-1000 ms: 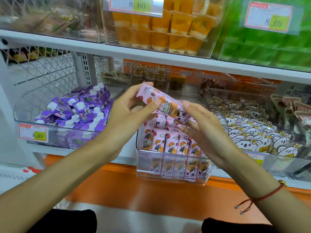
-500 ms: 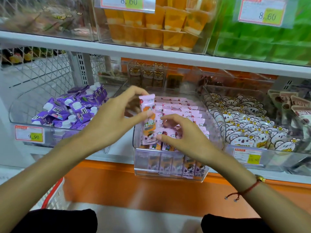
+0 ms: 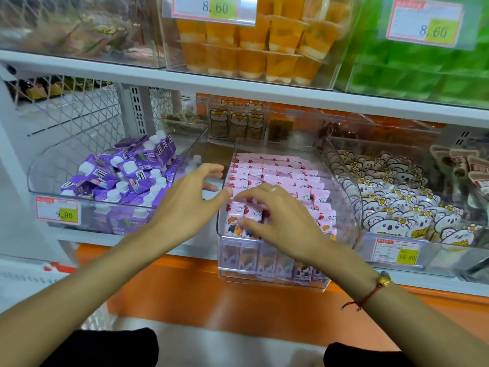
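While your right hand lies over the front rows of the pink snack packets, its fingers are lightly bent, with the fingertips and thumb touching the wrappers at the left front corner; whether it pinches one packet there cannot be told. Your left hand hovers just left of it with fingers spread and relaxed. It holds nothing, and its thumb tip reaches the left edge of the packets. The packets stand upright in tight rows inside a clear plastic bin on the lower shelf, which juts out over the shelf's orange front. To the left, another clear bin holds purple drink cartons with white caps above a 9.90 price tag. To the right lie koala-face packs. Orange jelly cups are stacked on the shelf above. A red string bracelet circles your right wrist.
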Demonstrator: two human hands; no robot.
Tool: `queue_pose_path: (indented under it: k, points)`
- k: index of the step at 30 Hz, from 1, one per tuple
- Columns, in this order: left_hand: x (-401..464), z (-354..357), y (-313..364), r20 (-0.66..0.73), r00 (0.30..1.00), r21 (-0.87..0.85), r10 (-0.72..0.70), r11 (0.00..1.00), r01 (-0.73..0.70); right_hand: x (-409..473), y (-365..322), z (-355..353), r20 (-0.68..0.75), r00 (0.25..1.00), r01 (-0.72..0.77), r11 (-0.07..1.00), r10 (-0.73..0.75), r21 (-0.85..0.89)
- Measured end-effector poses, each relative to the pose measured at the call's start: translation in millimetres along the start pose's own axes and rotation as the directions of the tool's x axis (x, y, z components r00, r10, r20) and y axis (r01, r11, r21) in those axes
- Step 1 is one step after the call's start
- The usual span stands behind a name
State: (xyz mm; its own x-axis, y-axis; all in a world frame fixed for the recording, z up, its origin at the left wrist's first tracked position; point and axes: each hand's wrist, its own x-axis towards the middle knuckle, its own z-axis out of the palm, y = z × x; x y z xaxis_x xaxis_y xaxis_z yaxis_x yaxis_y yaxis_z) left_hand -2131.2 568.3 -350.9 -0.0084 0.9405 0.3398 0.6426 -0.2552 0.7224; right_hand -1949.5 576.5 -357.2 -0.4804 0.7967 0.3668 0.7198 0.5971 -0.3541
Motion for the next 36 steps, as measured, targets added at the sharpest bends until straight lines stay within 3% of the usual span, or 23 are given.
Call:
queue_pose_path:
  k: [2,7,11,15,18,24,27,34,36]
  points:
    - [-1,4,-2,0.02,0.999,-0.035,-0.032,0.999,0.033,7,-3,4,-0.005,1.0,-0.022,0.997,0.022,-0.077]
    - [-6,13,-7,0.047,0.999,-0.171,-0.026,0.985,0.034,15,-7,5,0.082,0.991,-0.099,0.994,0.103,-0.05]
    - [-2,10,-12,0.049,0.998,-0.156,-0.032,0.987,0.039,25,-5,-5,0.168,0.974,-0.168,0.98,0.149,0.104]
    - [13,5,-17,0.017,0.998,-0.283,-0.062,0.957,0.064,54,14,-17,-0.053,0.96,-0.252,0.935,0.273,0.25]
    - [26,6,-19,-0.013,0.996,-0.298,-0.083,0.952,0.075,88,41,-17,-0.089,0.94,-0.316,0.938,0.33,0.139]
    - [35,15,-24,0.085,0.99,-0.341,-0.115,0.93,0.137,145,85,2,0.011,0.905,-0.415,0.887,0.426,-0.201]
    - [36,17,-28,0.116,0.987,-0.364,-0.11,0.92,0.146,163,93,10,0.014,0.88,-0.453,0.849,0.474,-0.273]
    - [30,20,-27,0.099,0.985,-0.313,-0.144,0.935,0.168,166,98,17,-0.104,0.875,-0.484,0.866,0.474,-0.125]
    - [28,22,-25,0.066,0.987,-0.292,-0.148,0.943,0.161,164,96,17,-0.201,0.866,-0.465,0.885,0.458,0.015]
